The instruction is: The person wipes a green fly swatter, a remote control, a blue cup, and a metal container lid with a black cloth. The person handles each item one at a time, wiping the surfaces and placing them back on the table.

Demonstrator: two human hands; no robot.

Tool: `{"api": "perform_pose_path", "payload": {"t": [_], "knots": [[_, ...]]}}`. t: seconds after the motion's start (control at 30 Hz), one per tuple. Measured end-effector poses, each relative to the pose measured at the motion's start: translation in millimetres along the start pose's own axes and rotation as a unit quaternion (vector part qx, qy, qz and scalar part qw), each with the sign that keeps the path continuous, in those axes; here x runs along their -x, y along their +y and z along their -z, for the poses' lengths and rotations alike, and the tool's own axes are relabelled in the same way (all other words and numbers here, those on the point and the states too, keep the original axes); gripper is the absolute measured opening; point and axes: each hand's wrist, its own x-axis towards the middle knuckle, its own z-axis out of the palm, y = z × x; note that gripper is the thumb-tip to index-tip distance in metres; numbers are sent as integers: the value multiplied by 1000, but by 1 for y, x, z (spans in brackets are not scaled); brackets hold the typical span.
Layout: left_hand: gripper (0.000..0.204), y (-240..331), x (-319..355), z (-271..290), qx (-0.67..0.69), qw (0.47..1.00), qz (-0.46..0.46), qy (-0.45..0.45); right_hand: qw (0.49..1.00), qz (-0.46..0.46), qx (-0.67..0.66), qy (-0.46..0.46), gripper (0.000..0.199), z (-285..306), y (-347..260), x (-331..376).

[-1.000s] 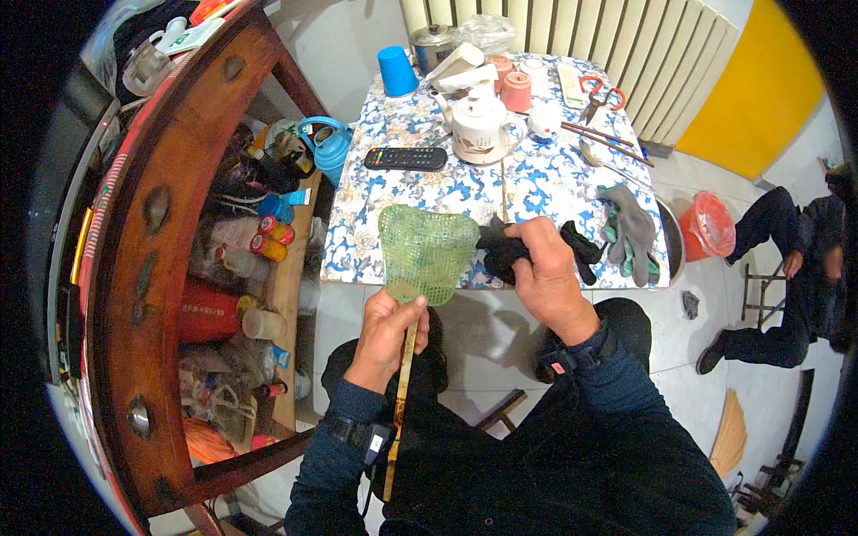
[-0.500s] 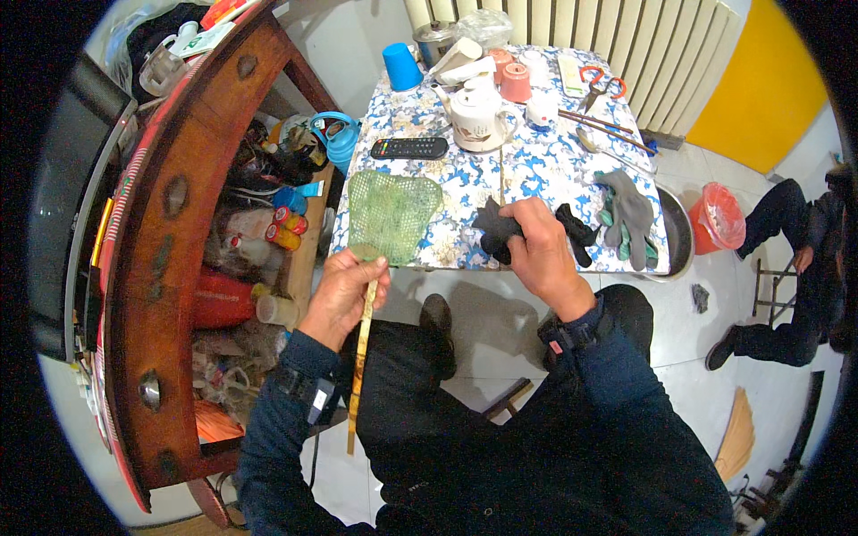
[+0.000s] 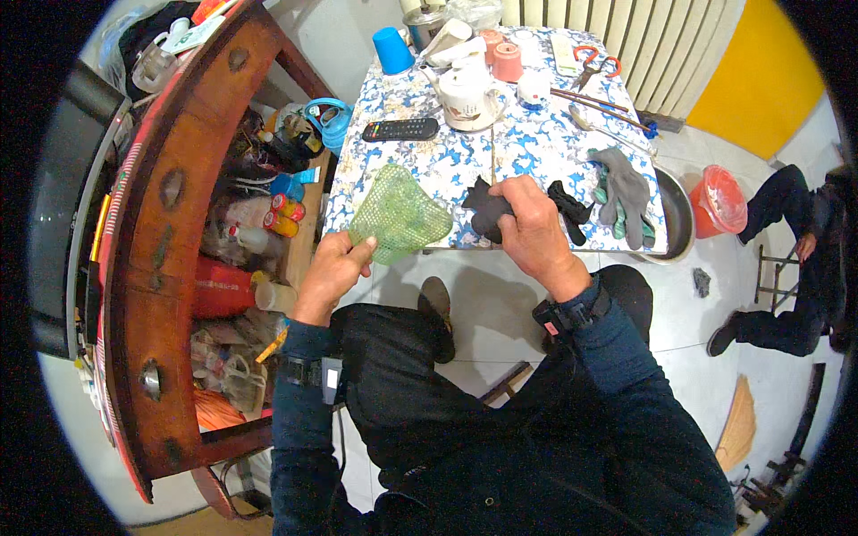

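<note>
The left hand (image 3: 335,272) has its grip closed on the neck of a green fly swatter (image 3: 404,210). The swatter head is located over the front left corner of the surface (image 3: 550,152); contact with the surface cannot be determined. A remote control (image 3: 400,130) lies behind it, near the left edge. The right hand (image 3: 538,234) has its grip narrowed on a black cloth (image 3: 483,211) at the middle of the front edge. Gray gloves (image 3: 628,198) lie at the front right corner.

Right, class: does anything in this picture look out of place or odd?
A small crumpled grey scrap lies on the floor near the red bucket, looking like dropped litter; I can't tell what it is.
</note>
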Motion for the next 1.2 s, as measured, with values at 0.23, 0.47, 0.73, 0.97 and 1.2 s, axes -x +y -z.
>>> {"api": "perform_pose_path", "payload": {"t": [0.23, 0.47, 0.73, 0.97, 1.2], "knots": [[35, -31, -14, -24, -27, 990, -52, 126, 999, -36, 12, -22, 41, -1, 0, 2], [38, -21, -1, -32, -88, 978, -67, 179, 995, -82, -15, -46, 39, 5, -13, -6], [37, -18, 4, -21, -133, 983, -55, 113, 966, 62, 41, -249, 41, -17, -38, -34], [36, -25, -4, -21, -94, 987, -77, 107, 924, 137, 172, -313, 30, -46, -37, -66], [36, -25, -5, -21, -93, 984, -97, 117, 907, 134, 291, -272, 27, -90, -6, -111]]}}
